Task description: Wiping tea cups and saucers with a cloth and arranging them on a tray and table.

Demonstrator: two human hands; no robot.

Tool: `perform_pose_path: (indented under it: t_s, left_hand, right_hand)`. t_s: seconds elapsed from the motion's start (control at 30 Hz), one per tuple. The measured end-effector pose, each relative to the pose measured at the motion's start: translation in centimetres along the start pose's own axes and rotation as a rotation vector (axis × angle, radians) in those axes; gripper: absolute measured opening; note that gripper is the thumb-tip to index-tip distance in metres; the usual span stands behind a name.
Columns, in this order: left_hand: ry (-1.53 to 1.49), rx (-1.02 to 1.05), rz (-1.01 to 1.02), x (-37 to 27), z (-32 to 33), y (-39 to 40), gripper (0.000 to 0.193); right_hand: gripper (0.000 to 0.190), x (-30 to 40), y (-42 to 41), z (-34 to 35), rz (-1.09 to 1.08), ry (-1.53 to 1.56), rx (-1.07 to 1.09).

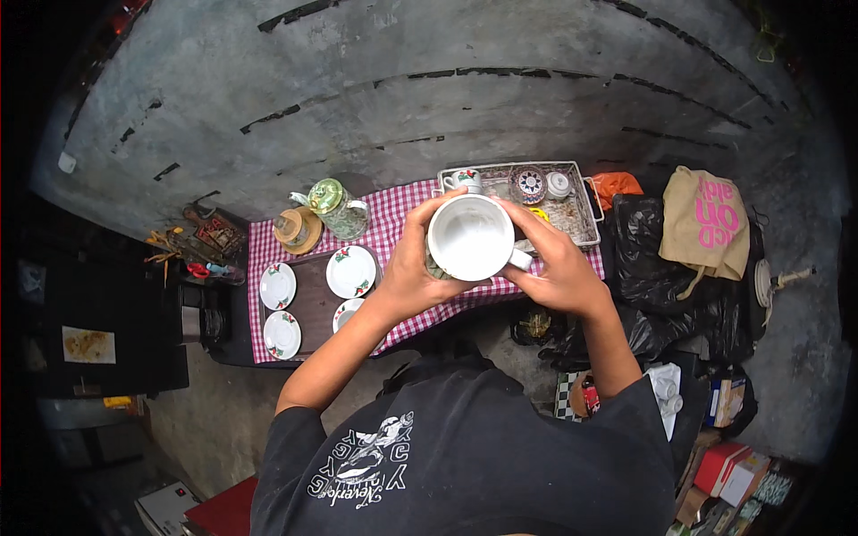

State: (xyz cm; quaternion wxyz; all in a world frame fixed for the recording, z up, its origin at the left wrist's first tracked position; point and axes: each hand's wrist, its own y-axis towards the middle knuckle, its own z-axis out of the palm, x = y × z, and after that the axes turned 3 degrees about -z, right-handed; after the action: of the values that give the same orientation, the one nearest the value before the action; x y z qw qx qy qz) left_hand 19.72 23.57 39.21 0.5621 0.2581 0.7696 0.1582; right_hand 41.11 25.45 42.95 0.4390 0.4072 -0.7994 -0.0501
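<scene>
A white cup [471,238] is raised in front of me, above the table, and its wide mouth faces the camera. My left hand [422,264] wraps the cup's left side. From the right, my right hand [560,268] grips it around the handle [520,259]. The cup's interior looks white; its outside is mostly hidden by my fingers. Just beyond, a cup with a painted rooster [467,177] stands in a worn metal tray [570,231]. To the left, a brown tray [312,295] carries several white saucers [351,271] with painted rims, one partly behind my left forearm.
A red-and-white checked cloth [395,201] covers the table. A green patterned pitcher [345,214] and a wooden-lidded jar [293,228] stand at the back left. A patterned bowl [529,184] and a white lidded pot [559,185] sit in the metal tray. Black plastic bags [637,261] and a tan cloth bag [704,221] lie right.
</scene>
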Motion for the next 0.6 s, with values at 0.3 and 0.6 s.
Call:
perform_pose_path:
  t_s: [0.3, 0.6]
  left_hand:
    - [-0.076, -0.074, -0.238, -2.8, 2.1, -1.5, 0.095]
    - [-0.172, -0.053, -0.220, -2.8, -1.0, -3.8, 0.096]
  right_hand:
    - [0.074, -0.5, -1.1, -2.6, 0.011, 0.129, 0.142]
    - [0.074, 3.1, -1.5, 1.0, -0.014, 0.042, 0.055]
